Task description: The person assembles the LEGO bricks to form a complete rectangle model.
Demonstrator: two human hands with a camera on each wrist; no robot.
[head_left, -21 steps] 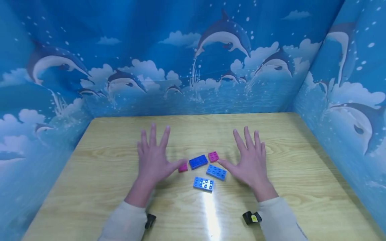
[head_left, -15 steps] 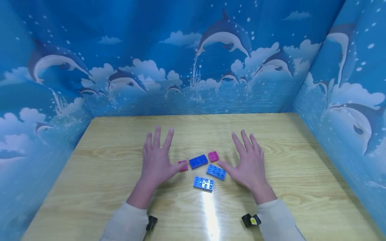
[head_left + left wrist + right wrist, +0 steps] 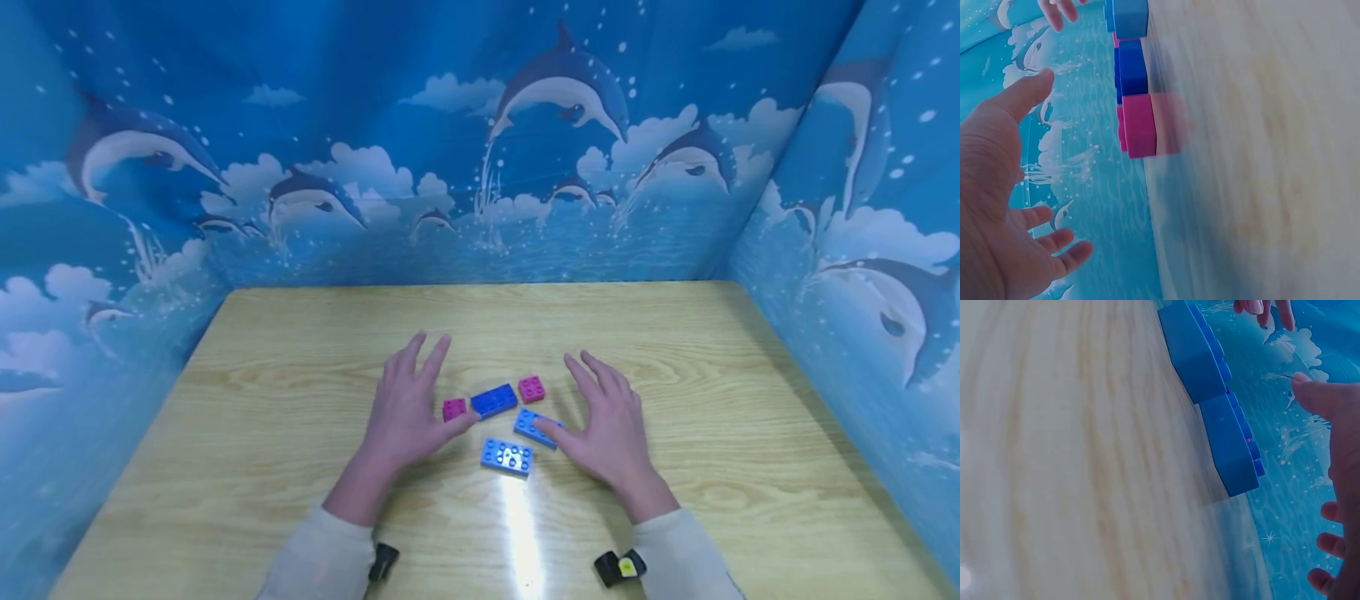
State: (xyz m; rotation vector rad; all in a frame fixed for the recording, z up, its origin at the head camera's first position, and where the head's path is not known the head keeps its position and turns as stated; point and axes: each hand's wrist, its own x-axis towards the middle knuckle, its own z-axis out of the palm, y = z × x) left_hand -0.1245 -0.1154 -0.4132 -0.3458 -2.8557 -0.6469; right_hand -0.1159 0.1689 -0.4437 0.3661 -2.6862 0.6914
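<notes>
Several toy building bricks lie apart on the wooden table in the head view. The dark blue brick (image 3: 494, 401) is in the middle, between a left pink brick (image 3: 454, 408) and a right pink brick (image 3: 531, 388). Nearer are two lighter blue bricks, the right one (image 3: 529, 423) and the front one (image 3: 506, 456). My left hand (image 3: 408, 417) is spread above the table beside the left pink brick, holding nothing. My right hand (image 3: 611, 429) is likewise spread and holds nothing; its thumb overlaps the right light blue brick. Both wrist views show the hands raised above brick height.
The wooden table (image 3: 247, 433) reaches back to a blue dolphin-print curtain (image 3: 360, 200), which also rises along both sides. A black wrist device (image 3: 621, 568) sits at my right cuff, another (image 3: 383, 562) at the left. Light glares off the table in front.
Both hands have moved inward and slightly nearer to me, closer to the bricks, with their fingers bending a little. The left pink brick shows more fully. The bricks have stayed in place.
</notes>
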